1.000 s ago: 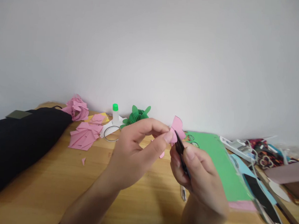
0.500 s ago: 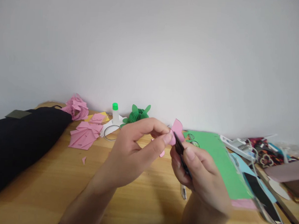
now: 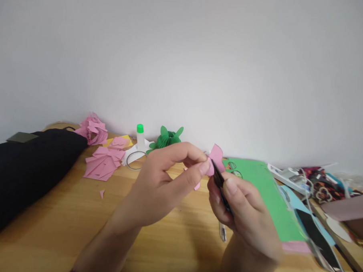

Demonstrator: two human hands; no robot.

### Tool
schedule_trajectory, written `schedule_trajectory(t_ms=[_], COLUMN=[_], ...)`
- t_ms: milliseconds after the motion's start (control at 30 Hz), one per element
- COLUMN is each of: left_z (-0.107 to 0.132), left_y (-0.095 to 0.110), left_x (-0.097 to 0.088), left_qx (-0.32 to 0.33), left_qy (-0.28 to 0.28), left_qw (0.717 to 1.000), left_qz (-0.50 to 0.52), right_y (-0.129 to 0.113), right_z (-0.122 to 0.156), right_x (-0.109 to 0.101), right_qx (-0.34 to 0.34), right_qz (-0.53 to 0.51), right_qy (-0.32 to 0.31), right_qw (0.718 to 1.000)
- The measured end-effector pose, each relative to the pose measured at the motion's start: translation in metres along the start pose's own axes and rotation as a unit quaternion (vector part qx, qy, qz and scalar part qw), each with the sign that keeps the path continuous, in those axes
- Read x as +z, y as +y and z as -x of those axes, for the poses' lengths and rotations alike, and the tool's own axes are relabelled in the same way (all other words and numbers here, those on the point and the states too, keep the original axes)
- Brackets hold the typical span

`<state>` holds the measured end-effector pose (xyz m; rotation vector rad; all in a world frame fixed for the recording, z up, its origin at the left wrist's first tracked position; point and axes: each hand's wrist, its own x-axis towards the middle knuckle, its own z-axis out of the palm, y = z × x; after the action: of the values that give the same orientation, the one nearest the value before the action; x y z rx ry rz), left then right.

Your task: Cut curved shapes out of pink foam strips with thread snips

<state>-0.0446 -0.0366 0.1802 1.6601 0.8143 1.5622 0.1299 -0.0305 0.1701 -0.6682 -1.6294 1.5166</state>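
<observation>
Thumb and forefinger of my left hand (image 3: 164,183) pinch the edge of a small curved pink paper piece (image 3: 217,154), held up above the table. My right hand (image 3: 241,206) is closed around what look like black tweezers (image 3: 218,178), tilted up to the left. Their pointed tip touches the paper close to my left fingertips. Behind my left hand stands a green paper ball with leaf shapes (image 3: 168,139), partly covered by the hand. More pink paper (image 3: 197,186) lies on the table between my hands.
Left are a black cloth item (image 3: 32,173), folded pink papers (image 3: 103,164), a pink paper flower (image 3: 93,130), a glue stick (image 3: 140,136) and a ring (image 3: 132,166). Right are green sheets (image 3: 257,187), a power strip (image 3: 288,178) and cluttered items. A pen-like object (image 3: 222,233) lies below my right hand.
Hardly anything differs. The pink paper piece and the tweezers have shifted very slightly to the right; both hands keep their grip.
</observation>
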Motion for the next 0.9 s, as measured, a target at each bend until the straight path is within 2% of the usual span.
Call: schedule_trajectory(t_ms=[300, 900], left_z=[-0.0028, -0.0023], left_y=[0.0024, 0.0022], left_x=[-0.0012, -0.0004], left_qx=[0.006, -0.011], left_qy=[-0.016, -0.005], left_qw=[1.000, 1.000], left_qz=[-0.020, -0.002], right_y=[0.0010, -0.0023], right_z=[-0.0011, -0.0013], right_x=[-0.0018, -0.0011], right_qx=[-0.001, 0.008], right_qz=[0.002, 0.021], right_qy=[-0.003, 0.001], right_qw=[1.000, 1.000])
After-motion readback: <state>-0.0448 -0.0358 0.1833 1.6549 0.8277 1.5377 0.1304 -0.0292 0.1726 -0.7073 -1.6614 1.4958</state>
